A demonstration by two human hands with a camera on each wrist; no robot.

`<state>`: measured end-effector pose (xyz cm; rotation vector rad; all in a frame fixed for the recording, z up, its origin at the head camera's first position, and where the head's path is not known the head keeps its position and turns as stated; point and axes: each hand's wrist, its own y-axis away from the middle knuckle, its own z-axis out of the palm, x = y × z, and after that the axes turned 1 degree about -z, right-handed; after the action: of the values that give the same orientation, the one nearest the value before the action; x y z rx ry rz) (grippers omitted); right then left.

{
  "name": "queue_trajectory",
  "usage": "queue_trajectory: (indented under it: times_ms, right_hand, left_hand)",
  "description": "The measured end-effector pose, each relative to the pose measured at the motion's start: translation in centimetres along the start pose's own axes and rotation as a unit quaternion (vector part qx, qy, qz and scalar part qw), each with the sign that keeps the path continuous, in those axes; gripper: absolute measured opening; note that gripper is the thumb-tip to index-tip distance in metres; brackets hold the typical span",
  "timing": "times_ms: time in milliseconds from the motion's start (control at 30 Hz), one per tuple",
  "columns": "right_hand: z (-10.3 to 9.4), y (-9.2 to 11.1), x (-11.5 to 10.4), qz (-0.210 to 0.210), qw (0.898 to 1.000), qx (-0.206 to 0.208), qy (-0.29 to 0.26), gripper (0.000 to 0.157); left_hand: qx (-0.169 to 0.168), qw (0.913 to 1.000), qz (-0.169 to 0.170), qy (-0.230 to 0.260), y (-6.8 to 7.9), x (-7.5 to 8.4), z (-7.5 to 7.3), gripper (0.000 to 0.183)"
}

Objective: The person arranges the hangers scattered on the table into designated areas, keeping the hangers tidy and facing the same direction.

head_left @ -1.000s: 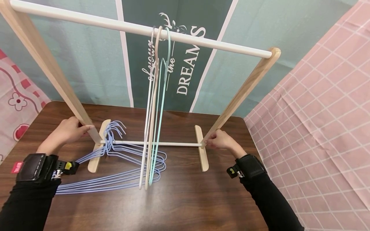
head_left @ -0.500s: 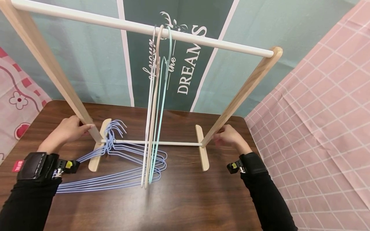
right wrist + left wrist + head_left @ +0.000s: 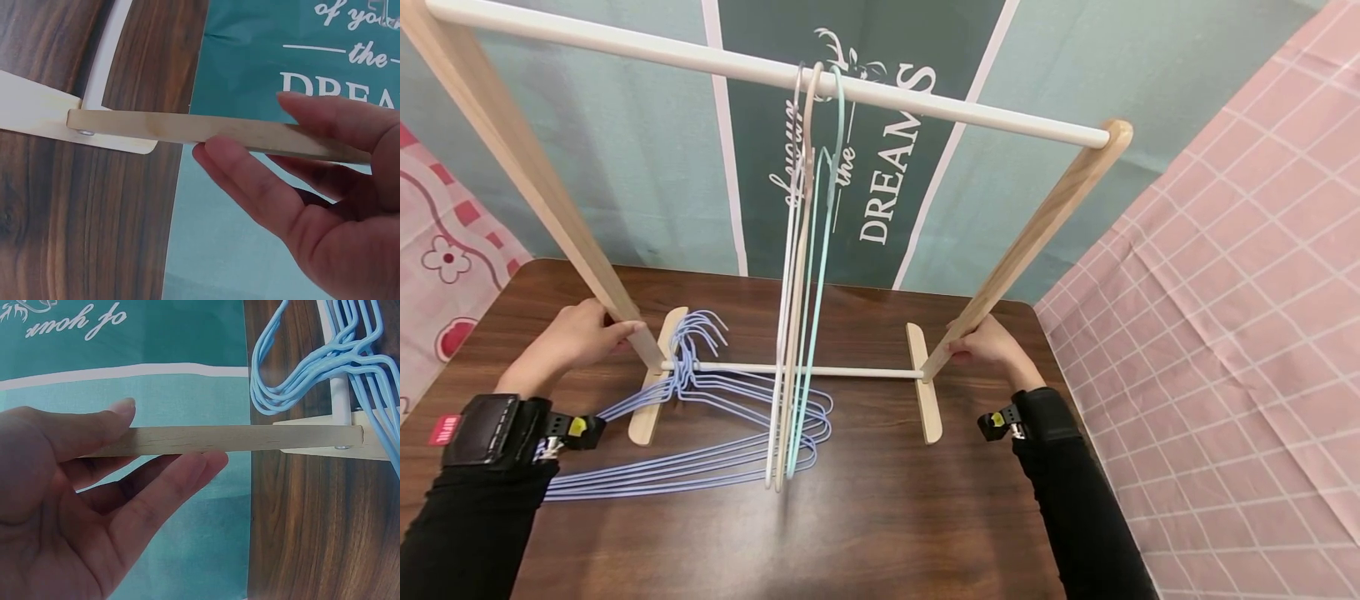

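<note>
A wooden clothes rack (image 3: 1030, 246) with white crossbars stands on the table. Low on its left post (image 3: 250, 439), my left hand (image 3: 576, 337) grips the wood between thumb and fingers. My right hand (image 3: 988, 343) holds the lower right post (image 3: 187, 128) the same way, thumb on one side and fingers on the other. From the top bar (image 3: 925, 102) hang a white hanger (image 3: 782, 317), a beige hanger (image 3: 797, 333) and a mint hanger (image 3: 817, 317). Several blue hangers (image 3: 700, 458) lie bunched on the table, their hooks beside the left foot of the rack.
The brown table (image 3: 880, 533) ends at a teal cloth (image 3: 647, 167) with lettering behind the rack. A pink checked cloth (image 3: 1240, 292) rises on the right, a patterned pink one (image 3: 452, 275) on the left. The right foot (image 3: 927, 408) of the rack rests on the table.
My right hand has let go of the right post, moved slightly outward and up, and taken hold of it again a little higher. My left hand keeps its grip.
</note>
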<state>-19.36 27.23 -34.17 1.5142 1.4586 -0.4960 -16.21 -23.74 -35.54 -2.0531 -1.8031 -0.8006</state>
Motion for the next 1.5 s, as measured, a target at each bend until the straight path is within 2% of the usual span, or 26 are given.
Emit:
queue_trajectory:
  times_ms: [300,467,800,1333,1500]
  right_hand:
    - [0.5,-0.2,-0.4,0.008,0.999,0.038,0.036,0.031]
    - [0.6,-0.1,-0.6,0.020,0.998,0.052,0.029,0.030]
    - [1.1,-0.1,-0.7,0.024,0.995,0.088,0.049,0.031]
    - [1.2,-0.2,-0.7,0.016,0.995,0.092,0.041,0.029]
    - [1.2,-0.1,-0.8,0.015,0.995,0.089,0.044,0.027]
  left_hand:
    - [0.009,1.0000,0.000,0.000,0.1,-0.1,0.2,0.040]
    - [0.005,1.0000,-0.002,0.003,0.0,0.0,0.2,0.040]
    - [0.003,1.0000,-0.007,0.000,0.0,-0.1,0.1,0.041]
    - [0.001,0.9998,-0.019,-0.008,0.1,0.0,-0.1,0.046]
    - [-0.010,0.9997,-0.019,-0.015,0.2,0.1,-0.1,0.049]
